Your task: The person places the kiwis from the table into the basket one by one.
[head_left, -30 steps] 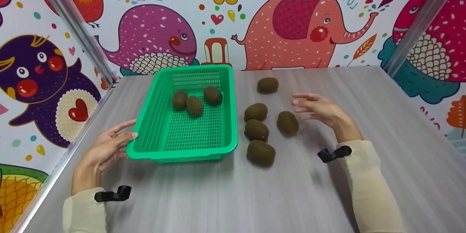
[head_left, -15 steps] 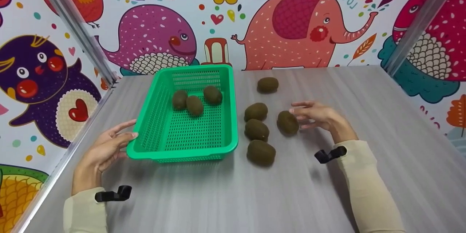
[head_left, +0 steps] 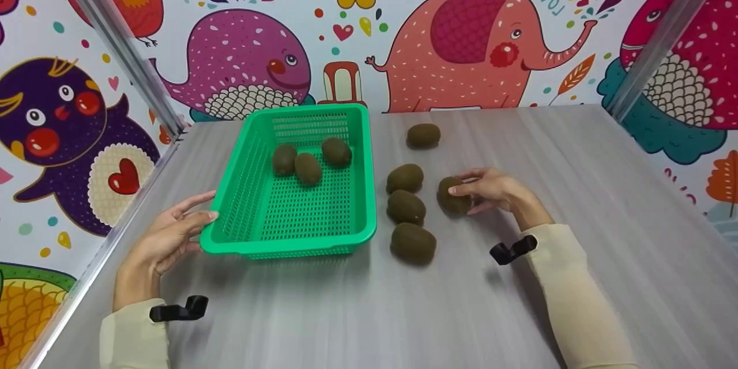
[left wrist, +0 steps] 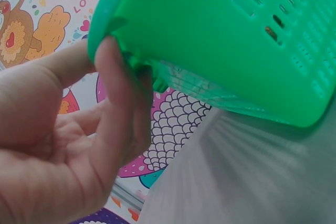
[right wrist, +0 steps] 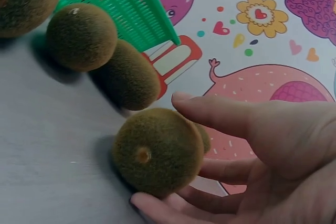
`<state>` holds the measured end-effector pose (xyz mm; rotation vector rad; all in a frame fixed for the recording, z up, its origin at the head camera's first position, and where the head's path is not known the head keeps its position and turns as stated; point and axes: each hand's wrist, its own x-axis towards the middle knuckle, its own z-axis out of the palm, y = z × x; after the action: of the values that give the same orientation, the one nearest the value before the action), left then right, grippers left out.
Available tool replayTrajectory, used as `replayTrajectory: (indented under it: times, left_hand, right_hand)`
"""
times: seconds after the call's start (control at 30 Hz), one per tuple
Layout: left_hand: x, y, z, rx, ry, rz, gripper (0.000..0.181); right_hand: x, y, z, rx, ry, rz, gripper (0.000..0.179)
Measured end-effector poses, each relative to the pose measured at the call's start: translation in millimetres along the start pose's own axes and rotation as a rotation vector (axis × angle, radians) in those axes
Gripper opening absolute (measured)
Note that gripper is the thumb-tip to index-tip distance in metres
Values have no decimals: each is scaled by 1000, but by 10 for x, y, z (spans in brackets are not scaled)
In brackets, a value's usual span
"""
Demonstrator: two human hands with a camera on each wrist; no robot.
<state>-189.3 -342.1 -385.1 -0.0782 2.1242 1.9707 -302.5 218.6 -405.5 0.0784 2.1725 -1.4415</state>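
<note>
A green plastic basket (head_left: 288, 245) stands on the left of the table with 3 brown kiwis (head_left: 308, 169) inside it. My left hand (head_left: 167, 239) pinches its rim at the near left corner, thumb on top and fingers below. In the left wrist view the fingers (left wrist: 123, 93) curl under that rim (left wrist: 102, 19). To the right of the basket, my right hand (head_left: 496, 190) holds a kiwi (head_left: 452, 196) that is on the table. Seen from the right wrist, thumb and fingers surround this kiwi (right wrist: 157, 150), partly behind it.
Three kiwis form a column between the basket and my right hand, the middle one (head_left: 406, 207) close to its neighbours. Another kiwi (head_left: 424, 135) lies farther back. Patterned walls (head_left: 346, 29) bound the table (head_left: 323, 311) at the back and sides.
My right hand has moved left and slightly nearer, from beside the kiwi to around it. The left hand and the basket stay where they were.
</note>
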Motion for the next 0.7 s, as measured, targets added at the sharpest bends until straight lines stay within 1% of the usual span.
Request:
replayTrajectory:
  times: [0.17, 0.33, 0.47, 0.7]
  left_hand:
    - [3, -8, -9, -2, -4, 2, 54]
    - [-12, -10, -7, -9, -9, 4, 52]
    - [-14, -8, -5, -11, -8, 7, 51]
    - [-7, -4, -1, -3, -11, 3, 55]
  right_hand:
    - [28, 9, 12, 15, 1, -10, 66]
    - [38, 25, 8, 26, -1, -19, 66]
    - [27, 23, 4, 40, -7, -35, 66]
    - [-14, -2, -4, 70, -13, -66, 66]
